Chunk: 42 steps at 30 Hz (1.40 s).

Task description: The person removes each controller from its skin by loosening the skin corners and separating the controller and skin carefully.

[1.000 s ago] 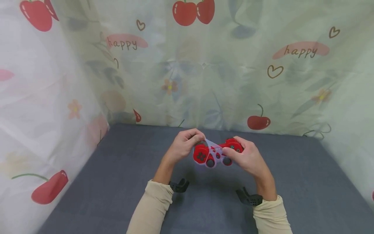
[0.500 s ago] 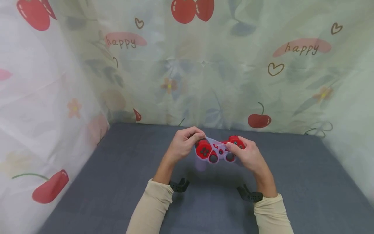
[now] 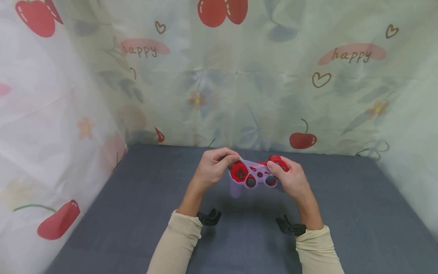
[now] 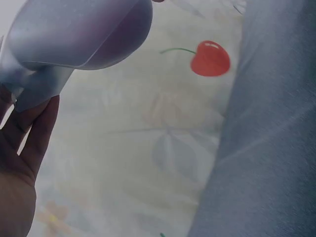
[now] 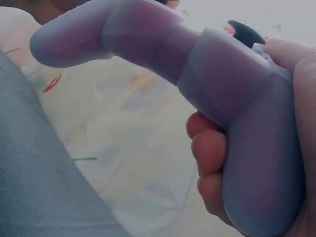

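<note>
Evidently, a red game controller [image 3: 259,174] is hanging between the person's hands, raised off the dark table [image 3: 137,213], with a see-through purple cover [image 5: 222,89] wrapping most of it and bare red showing at its upper right end. The left hand [image 3: 213,165] is pinching the cover's upper left edge, thumb and fingers nearly meeting; the right hand [image 3: 291,179] is curling round the covered right handle, its thumb lying across the front. Judging by looks, the controller is probably weighing little and feeling stiff, while the cover is seeming soft, stretchy and grippy, perhaps tearing if yanked at a thin rim; the handles are offering the surest hold. Cream sleeves [image 3: 179,236] are covering the forearms, black brackets [image 3: 209,217] are sitting at the wrists, and a cherry-printed curtain [image 3: 226,57] is standing behind.
</note>
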Motion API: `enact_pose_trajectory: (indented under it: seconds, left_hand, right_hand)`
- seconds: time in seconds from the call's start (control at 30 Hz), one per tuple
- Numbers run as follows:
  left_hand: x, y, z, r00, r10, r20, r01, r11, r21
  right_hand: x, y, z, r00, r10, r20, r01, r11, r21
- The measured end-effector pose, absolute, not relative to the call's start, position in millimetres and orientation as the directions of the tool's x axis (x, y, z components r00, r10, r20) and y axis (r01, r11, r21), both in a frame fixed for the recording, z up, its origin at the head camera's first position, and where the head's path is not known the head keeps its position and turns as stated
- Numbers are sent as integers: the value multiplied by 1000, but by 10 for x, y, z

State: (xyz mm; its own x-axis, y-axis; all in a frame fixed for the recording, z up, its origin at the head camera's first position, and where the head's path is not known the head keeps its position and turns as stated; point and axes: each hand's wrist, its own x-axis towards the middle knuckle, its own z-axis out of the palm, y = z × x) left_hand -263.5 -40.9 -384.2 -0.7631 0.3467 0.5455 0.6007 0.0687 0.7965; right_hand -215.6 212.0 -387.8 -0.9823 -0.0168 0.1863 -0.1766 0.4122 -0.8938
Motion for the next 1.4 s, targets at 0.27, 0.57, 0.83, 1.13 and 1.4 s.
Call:
enact_pose_trajectory:
  seconds: [0.27, 0.57, 0.83, 1.13, 1.4]
  left_hand:
    - [-2615, -419, -3776, -697, 364, 618, 681, 62, 730]
    - [-2579, -422, -3743, -672, 355, 650, 716, 83, 694]
    - [-2566, -444, -3721, -668, 381, 639, 723, 134, 677]
    - [-2583, -408, -3743, -585, 413, 698, 803, 175, 570]
    - [-2550, -399, -3755, -725, 424, 543, 670, 249, 700]
  right_hand:
    - [-2133, 2077, -3804, -965, 76, 252, -205, 384, -900]
    - [-2139, 2016, -3796, -937, 194, 291, -206, 365, -908]
    - [-2137, 1974, -3797, -896, 303, 323, -209, 354, -912]
    - [-2151, 2007, -3844, -890, 359, 281, -165, 321, -933]
    - [-2182, 2044, -3875, -900, 380, 213, -87, 322, -943]
